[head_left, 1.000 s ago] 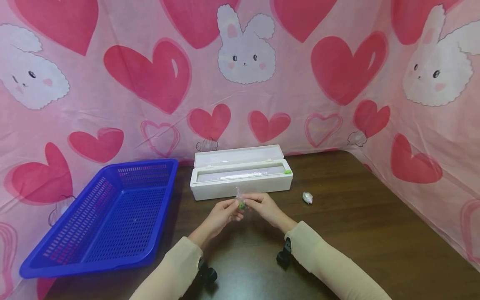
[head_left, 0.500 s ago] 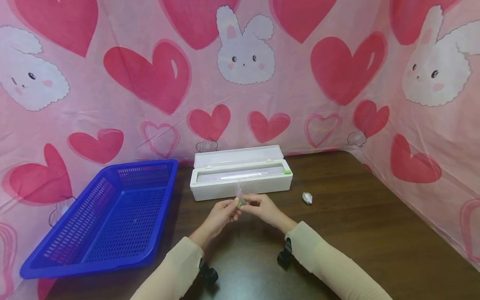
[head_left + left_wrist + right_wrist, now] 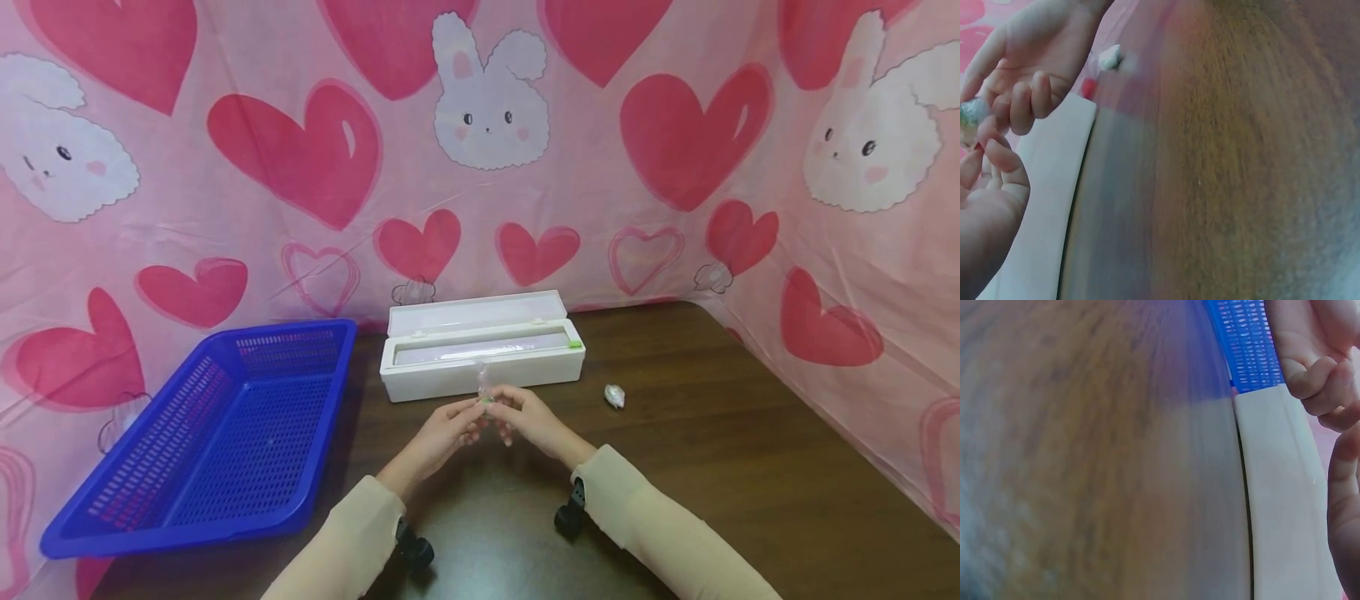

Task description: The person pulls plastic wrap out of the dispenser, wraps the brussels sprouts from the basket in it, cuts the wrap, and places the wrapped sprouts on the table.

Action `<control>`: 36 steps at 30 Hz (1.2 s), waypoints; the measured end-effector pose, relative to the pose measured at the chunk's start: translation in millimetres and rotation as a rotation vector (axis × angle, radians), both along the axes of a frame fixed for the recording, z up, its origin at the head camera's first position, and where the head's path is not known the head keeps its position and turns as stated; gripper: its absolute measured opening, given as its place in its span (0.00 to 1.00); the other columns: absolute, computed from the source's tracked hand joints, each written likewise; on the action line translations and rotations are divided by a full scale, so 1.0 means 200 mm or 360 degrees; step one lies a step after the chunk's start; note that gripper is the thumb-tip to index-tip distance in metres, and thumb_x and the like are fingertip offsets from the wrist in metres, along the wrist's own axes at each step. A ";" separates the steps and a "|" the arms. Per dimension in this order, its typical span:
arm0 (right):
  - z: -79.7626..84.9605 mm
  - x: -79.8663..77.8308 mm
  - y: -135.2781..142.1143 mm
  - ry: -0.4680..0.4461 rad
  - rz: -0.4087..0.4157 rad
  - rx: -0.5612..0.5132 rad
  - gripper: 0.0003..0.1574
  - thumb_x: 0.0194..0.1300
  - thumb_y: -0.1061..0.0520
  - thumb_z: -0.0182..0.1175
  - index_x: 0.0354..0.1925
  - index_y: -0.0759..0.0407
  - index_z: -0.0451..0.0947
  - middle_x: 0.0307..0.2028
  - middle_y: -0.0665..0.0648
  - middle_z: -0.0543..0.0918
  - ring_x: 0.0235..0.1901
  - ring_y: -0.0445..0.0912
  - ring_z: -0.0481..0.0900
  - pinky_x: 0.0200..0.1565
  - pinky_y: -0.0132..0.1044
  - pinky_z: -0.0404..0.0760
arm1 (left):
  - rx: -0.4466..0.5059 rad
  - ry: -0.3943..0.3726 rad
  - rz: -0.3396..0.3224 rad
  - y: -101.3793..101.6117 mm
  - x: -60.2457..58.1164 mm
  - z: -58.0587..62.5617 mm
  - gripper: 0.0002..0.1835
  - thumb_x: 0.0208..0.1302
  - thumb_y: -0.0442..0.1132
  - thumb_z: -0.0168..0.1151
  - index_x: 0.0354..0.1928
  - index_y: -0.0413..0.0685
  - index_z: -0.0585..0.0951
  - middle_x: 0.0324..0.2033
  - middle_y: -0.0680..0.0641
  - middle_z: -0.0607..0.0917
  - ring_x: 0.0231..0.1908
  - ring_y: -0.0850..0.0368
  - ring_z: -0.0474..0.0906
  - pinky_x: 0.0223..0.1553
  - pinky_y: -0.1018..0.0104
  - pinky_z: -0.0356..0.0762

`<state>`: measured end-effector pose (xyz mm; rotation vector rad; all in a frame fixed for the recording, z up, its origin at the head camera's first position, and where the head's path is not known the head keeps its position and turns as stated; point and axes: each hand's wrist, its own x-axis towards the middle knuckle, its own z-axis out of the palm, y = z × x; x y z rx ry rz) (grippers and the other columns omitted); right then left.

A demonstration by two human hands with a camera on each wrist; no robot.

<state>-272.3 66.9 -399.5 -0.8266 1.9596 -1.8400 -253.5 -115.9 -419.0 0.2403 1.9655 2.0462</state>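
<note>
A small green object (image 3: 487, 401) wrapped in clear plastic film is held between both hands, its loose film tail (image 3: 483, 379) sticking up in the head view. My left hand (image 3: 441, 432) pinches it from the left. From the other side, my right hand (image 3: 534, 423) pinches the wrapped object, its fingers close against the left fingertips. In the left wrist view the wrapped green object (image 3: 972, 114) shows between the fingertips at the left edge. Behind the hands stands a long white cling film dispenser (image 3: 480, 377) with its lid raised and a green slider (image 3: 574, 343) at its right end.
A blue perforated basket (image 3: 318, 433) stands on the left of the dark wooden table (image 3: 705, 450). To the right of the dispenser lies a small whitish film-wrapped bundle (image 3: 615, 396). A pink cloth (image 3: 585, 192) with hearts and rabbits hangs behind the table.
The fingers have shifted around the green object, which is now more covered by them. Its film tail has moved slightly right. The dispenser, basket and bundle have stayed in place.
</note>
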 end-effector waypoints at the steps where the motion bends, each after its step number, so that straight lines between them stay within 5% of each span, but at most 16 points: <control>1: 0.00 0.00 0.00 -0.0003 0.0017 -0.0006 0.15 0.68 0.63 0.49 0.50 0.73 0.68 0.25 0.59 0.72 0.19 0.44 0.70 0.23 0.35 0.72 | 0.0001 0.0002 0.0002 0.00 0.00 0.00 0.25 0.67 0.44 0.52 0.58 0.31 0.69 0.35 0.48 0.77 0.31 0.60 0.71 0.37 0.65 0.70; 15: -0.01 0.00 0.01 0.0057 0.0080 -0.0037 0.23 0.69 0.62 0.48 0.58 0.73 0.64 0.30 0.61 0.74 0.20 0.44 0.69 0.22 0.32 0.72 | 0.0044 0.0091 0.0047 0.00 0.00 -0.01 0.22 0.65 0.43 0.56 0.55 0.33 0.74 0.30 0.49 0.79 0.27 0.60 0.72 0.31 0.68 0.71; 24: -0.01 0.00 0.01 0.0189 0.0102 -0.0058 0.22 0.71 0.62 0.45 0.60 0.70 0.65 0.33 0.79 0.69 0.20 0.44 0.68 0.21 0.31 0.71 | 0.0070 0.0087 0.0012 0.00 0.00 -0.01 0.19 0.67 0.41 0.54 0.50 0.30 0.75 0.29 0.49 0.80 0.25 0.61 0.72 0.31 0.68 0.71; 36: -0.01 0.01 0.01 0.0247 0.0158 -0.0026 0.23 0.71 0.64 0.44 0.61 0.72 0.62 0.27 0.77 0.68 0.19 0.45 0.67 0.20 0.32 0.72 | 0.0143 0.0020 0.0050 0.02 0.01 0.01 0.16 0.66 0.44 0.54 0.43 0.34 0.74 0.26 0.49 0.78 0.23 0.62 0.71 0.28 0.70 0.71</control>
